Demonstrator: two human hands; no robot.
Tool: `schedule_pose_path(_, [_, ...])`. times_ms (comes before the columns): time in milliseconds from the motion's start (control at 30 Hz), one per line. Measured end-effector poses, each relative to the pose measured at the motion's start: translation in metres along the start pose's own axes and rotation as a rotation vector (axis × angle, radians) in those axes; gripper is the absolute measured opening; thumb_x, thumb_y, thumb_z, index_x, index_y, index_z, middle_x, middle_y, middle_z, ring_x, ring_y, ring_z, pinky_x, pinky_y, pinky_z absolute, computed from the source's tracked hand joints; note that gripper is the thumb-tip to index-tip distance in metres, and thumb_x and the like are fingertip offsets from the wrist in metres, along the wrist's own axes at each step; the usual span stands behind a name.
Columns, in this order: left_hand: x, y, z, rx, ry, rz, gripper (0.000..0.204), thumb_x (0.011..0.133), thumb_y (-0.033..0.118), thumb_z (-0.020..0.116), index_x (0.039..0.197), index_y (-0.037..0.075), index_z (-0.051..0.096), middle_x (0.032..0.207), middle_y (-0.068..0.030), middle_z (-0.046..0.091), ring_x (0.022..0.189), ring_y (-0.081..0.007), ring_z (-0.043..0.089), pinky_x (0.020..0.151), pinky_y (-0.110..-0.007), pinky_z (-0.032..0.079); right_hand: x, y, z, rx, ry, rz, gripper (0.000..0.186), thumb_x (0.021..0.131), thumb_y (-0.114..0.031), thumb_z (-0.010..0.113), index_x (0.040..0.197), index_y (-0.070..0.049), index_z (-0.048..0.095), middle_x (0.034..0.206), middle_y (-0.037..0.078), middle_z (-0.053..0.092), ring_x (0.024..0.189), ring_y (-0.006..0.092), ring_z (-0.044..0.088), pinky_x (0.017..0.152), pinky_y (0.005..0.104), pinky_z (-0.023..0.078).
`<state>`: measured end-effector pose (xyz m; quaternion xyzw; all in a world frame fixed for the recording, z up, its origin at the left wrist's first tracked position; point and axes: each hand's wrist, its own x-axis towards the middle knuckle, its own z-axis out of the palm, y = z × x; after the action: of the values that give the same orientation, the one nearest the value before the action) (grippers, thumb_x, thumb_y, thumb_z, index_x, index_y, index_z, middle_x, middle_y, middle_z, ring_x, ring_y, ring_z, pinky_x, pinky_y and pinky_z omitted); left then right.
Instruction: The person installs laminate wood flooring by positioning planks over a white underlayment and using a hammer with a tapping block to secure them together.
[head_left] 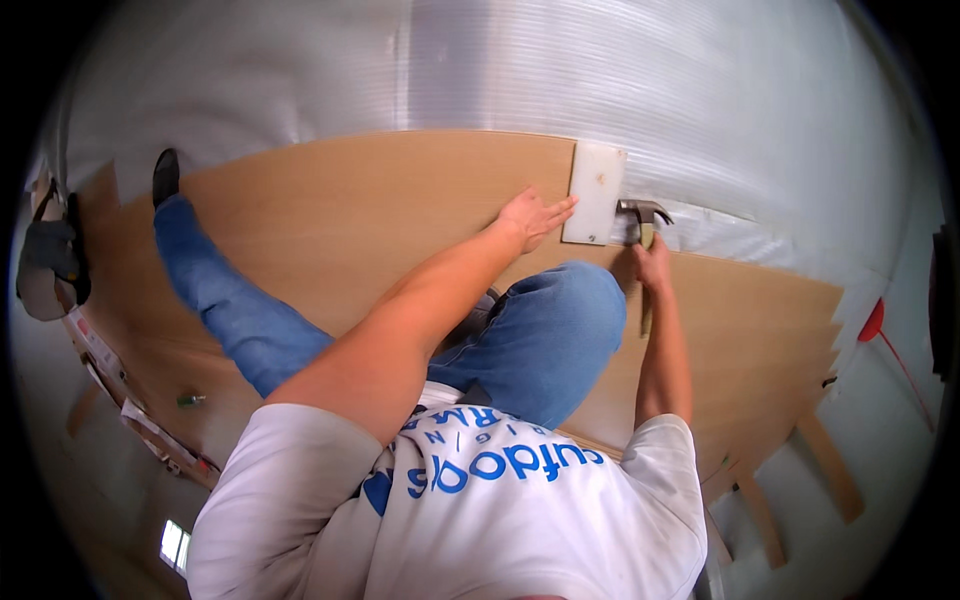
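My left hand (532, 216) rests on the light wood planking (431, 188), fingers extended, their tips at the left edge of a white rectangular block (594, 185). My right hand (652, 258) is closed round the handle of a claw hammer (645, 212). The hammer head is close beside the block's right edge; whether they touch, I cannot tell. I sit on the planking, one leg stretched to the left, the other bent beneath my arms.
Silvery sheet underlay (720, 110) lies beyond the planks. A dark bag-like item (48, 260) and a small green object (190, 400) are at left. At right are a red long-handled tool (872, 320) and loose plank pieces (830, 465).
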<state>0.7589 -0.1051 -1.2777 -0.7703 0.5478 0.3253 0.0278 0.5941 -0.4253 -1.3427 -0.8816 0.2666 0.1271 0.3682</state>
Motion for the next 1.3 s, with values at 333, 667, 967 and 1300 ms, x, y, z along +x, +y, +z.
schedule_pose_path(333, [0.059,0.009,0.070,-0.342,-0.191,-0.101,0.058,0.104,0.031,0.041,0.159,0.026,0.023,0.158,0.0018,0.042,0.130,-0.0202,0.053,0.100,-0.044,0.045,-0.030,-0.046,-0.007,0.125,-0.176,0.077,0.037,0.089,-0.018,0.069,0.119,0.003,0.061,0.096,0.009,0.068,0.084,0.0226,0.064,0.077,0.0389,0.053])
schedule_pose_path(667, [0.045,0.036,0.043,0.310,-0.093,-0.001,0.061,0.104,0.036,0.038,0.160,0.022,0.019,0.170,0.0037,0.007,0.150,-0.0119,0.024,0.112,-0.041,0.032,-0.028,-0.041,-0.031,0.403,0.029,0.253,0.038,0.089,-0.018,0.069,0.119,0.002,0.061,0.097,0.009,0.068,0.084,0.0227,0.064,0.077,0.0391,0.053])
schedule_pose_path(967, [0.027,0.035,0.030,0.403,-0.111,0.009,0.063,0.103,0.038,0.040,0.160,0.022,0.019,0.170,0.0031,0.007,0.150,-0.0122,0.023,0.113,-0.040,0.031,-0.028,-0.046,-0.025,0.437,0.052,0.265,0.038,0.089,-0.018,0.069,0.120,0.002,0.060,0.097,0.009,0.068,0.084,0.0228,0.064,0.077,0.0393,0.053])
schedule_pose_path(1300, [0.005,0.032,0.018,0.533,-0.088,0.013,0.066,0.102,0.041,0.041,0.161,0.022,0.018,0.170,0.0025,0.008,0.150,-0.0126,0.022,0.114,-0.040,0.029,-0.028,-0.052,-0.027,0.450,0.052,0.252,0.038,0.089,-0.018,0.069,0.120,0.002,0.060,0.098,0.009,0.068,0.084,0.0230,0.064,0.077,0.0395,0.053])
